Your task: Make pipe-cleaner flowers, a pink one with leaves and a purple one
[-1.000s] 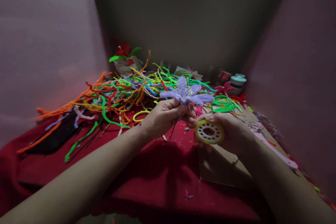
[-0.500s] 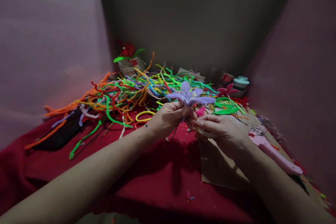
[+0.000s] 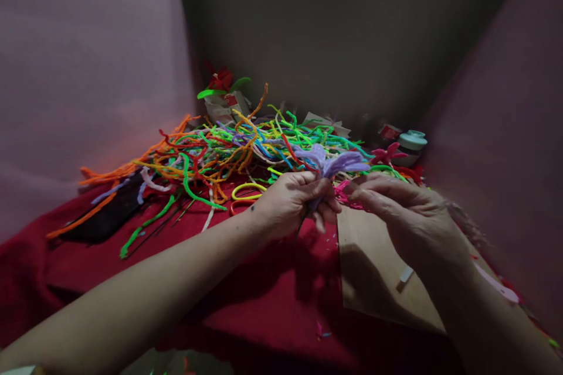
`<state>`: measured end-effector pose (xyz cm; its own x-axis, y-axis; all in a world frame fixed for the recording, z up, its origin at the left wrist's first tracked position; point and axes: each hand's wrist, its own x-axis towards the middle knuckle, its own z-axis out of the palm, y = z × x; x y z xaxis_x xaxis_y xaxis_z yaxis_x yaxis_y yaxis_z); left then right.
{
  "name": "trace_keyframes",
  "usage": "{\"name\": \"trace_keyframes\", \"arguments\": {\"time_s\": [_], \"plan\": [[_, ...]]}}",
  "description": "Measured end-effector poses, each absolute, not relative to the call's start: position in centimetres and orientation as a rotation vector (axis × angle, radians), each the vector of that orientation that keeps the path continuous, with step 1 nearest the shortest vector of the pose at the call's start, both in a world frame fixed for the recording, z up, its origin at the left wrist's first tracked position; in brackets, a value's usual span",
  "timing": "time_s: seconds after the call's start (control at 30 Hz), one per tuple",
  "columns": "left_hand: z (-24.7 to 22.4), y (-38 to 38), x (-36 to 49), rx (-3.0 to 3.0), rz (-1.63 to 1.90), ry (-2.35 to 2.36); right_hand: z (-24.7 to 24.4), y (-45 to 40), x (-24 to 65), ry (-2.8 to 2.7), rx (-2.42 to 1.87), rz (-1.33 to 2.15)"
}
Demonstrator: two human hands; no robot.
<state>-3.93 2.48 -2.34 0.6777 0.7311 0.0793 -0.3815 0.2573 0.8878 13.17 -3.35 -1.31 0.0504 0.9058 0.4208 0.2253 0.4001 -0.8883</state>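
A purple pipe-cleaner flower is pinched at its base between the thumb and fingers of my left hand. Its petals spread upward and to the right, and a dark stem shows below the fingers. Just to the right, my right hand has its thumb and fingertips drawn together close to the petals. Whatever those fingertips hold, if anything, is too small to make out. Behind them, a pink pipe-cleaner piece is partly hidden.
A large heap of colourful pipe cleaners covers the back of the red cloth. Yellow-handled scissors lie left of my hands. Under my right arm is a cardboard sheet. A teal-lidded jar stands behind, near a pink flower.
My right hand has moved away from the flower's base, to the right and slightly up. The flower has turned in my left hand, so its petals now show from the side.
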Motion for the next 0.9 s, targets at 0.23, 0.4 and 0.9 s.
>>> {"name": "trace_keyframes", "arguments": {"time_s": [0.23,0.4,0.9], "plan": [[-3.2,2.7,-3.5,1.101,0.636,0.311,-2.0,-2.8,11.7,-1.376,-1.140,0.839],[-3.1,2.7,-3.5,1.140,0.618,0.342,-2.5,-2.9,11.6,-1.417,-1.138,0.684],[-3.5,2.8,-3.7,1.168,0.548,0.302,-3.9,-3.3,10.6,-1.258,-1.173,0.631]]}}
